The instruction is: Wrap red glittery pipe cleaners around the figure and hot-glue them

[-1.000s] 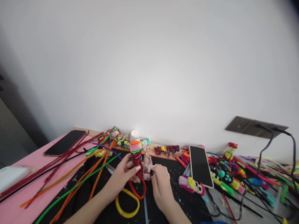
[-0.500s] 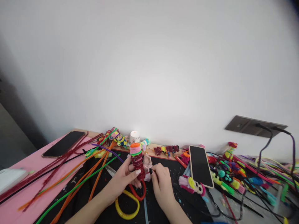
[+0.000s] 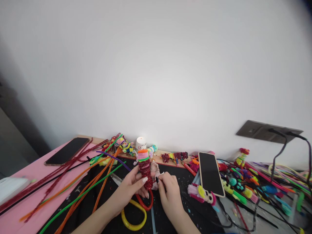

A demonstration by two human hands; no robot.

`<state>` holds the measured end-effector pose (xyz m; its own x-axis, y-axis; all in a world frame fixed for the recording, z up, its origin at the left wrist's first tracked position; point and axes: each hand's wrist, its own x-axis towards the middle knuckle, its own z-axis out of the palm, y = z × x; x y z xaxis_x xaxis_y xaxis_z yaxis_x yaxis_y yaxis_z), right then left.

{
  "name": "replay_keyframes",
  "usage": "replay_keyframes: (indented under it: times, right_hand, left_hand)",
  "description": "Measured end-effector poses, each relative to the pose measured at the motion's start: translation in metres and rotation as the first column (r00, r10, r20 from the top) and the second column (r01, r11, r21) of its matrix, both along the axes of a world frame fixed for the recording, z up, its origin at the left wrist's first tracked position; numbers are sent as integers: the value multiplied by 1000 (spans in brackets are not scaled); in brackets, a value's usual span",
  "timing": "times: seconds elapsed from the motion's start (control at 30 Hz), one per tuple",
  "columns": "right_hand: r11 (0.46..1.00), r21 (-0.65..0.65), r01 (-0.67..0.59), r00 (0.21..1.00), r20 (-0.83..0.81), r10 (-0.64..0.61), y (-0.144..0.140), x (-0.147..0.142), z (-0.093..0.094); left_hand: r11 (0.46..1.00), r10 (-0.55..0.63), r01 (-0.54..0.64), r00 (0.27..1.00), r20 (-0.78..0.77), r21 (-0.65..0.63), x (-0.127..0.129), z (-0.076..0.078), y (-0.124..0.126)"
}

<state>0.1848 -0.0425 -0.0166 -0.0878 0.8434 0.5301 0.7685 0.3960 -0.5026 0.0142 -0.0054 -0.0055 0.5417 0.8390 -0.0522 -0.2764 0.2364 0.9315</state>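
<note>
My left hand (image 3: 133,185) is wrapped round a pipe-cleaner figure (image 3: 145,172), which stands nearly upright in it. The figure's lower part is coiled in glittery dark red, with green, pink and orange bands at the top. Beside it, my right hand (image 3: 169,190) is closed in a pinch, thumb against index finger. A short dark red pipe cleaner end (image 3: 153,178) appears to run from the figure to these fingertips, though it is small and partly hidden. Scissors (image 3: 133,227) with yellow and red handles lie below my left hand. Crumpled pale material (image 3: 155,169) sits behind the figure.
Loose orange, green and dark red pipe cleaners (image 3: 80,191) spread across the left. A dark phone (image 3: 67,151) lies on the pink sheet; another phone (image 3: 211,174) lies at right beside a pipe-cleaner doll (image 3: 201,194). A paper cup (image 3: 141,143) stands by the wall. Cables and coloured pieces crowd the right.
The whole view has shifted very slightly. The figure in my left hand has moved a little right and tilted slightly; my right hand's pinch stays beside it.
</note>
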Motion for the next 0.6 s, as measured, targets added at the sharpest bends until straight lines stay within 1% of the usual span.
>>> replay_keyframes:
  times: [0.17,0.33,0.47,0.6]
  right_hand:
    - [1000,-9,0,1000,11,0,-1,0,-2]
    - [999,-19,-32,999,20,32,-2,-3,0]
    - [998,-4,-58,998,17,58,-2,-4,2]
    - [998,7,-55,998,13,55,-2,-5,2]
  left_hand:
    - [1000,30,-30,999,12,11,3,-4,2]
    - [994,96,-95,995,-12,44,7,-8,3]
    - [989,125,-118,989,-74,91,6,-2,1]
    - [990,116,-106,989,-96,96,4,2,-2]
